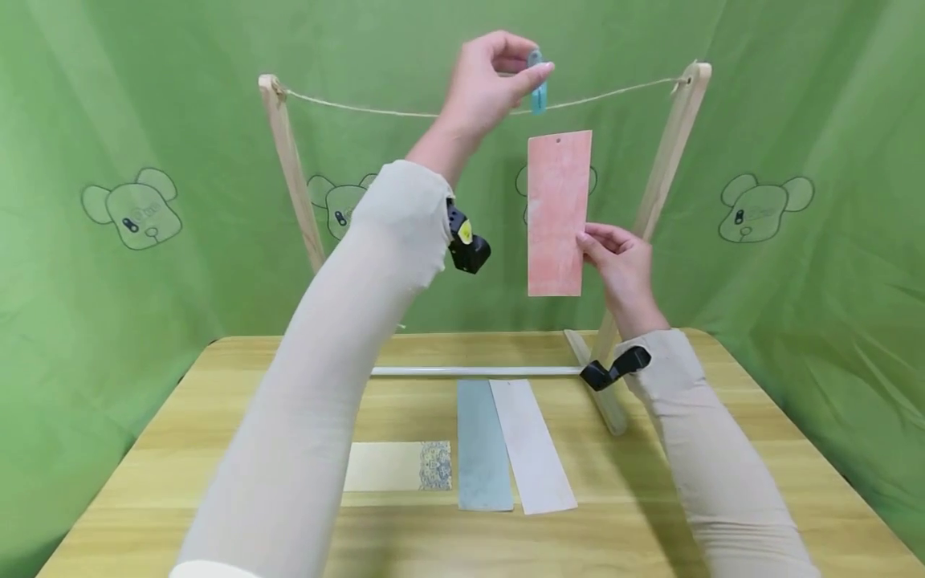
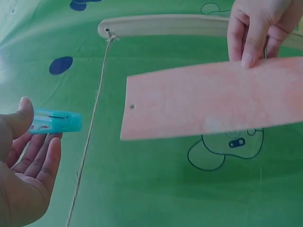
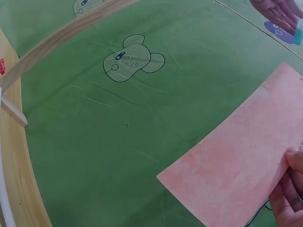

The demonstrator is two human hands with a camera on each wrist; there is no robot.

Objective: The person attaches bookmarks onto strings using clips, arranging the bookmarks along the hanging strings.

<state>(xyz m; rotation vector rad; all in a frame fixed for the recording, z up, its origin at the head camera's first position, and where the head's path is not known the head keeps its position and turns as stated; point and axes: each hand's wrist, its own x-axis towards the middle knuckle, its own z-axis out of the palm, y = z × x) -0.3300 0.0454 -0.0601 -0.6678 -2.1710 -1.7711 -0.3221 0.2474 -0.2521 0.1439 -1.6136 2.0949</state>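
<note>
My left hand (image 1: 495, 80) pinches a light-blue clothespin (image 1: 538, 84) between thumb and fingers, up at the twine (image 1: 607, 95). In the left wrist view the clothespin (image 2: 59, 120) points toward the twine (image 2: 92, 127); whether they touch is unclear. My right hand (image 1: 617, 261) pinches the right edge of a pink paper strip (image 1: 558, 217), held upright just below the twine. Near its top edge the strip has a small hole. In the right wrist view, the pink strip (image 3: 241, 156) stretches up from the right hand's thumb (image 3: 294, 160).
Two wooden posts (image 1: 289, 160) carry the twine, with a white rod (image 1: 477, 371) low between them. On the wooden table (image 1: 614, 514) lie a blue-grey strip (image 1: 482, 449), a white strip (image 1: 533, 449) and a cream strip (image 1: 386, 466) with blue patterning. Green cloth (image 1: 462, 297) hangs behind.
</note>
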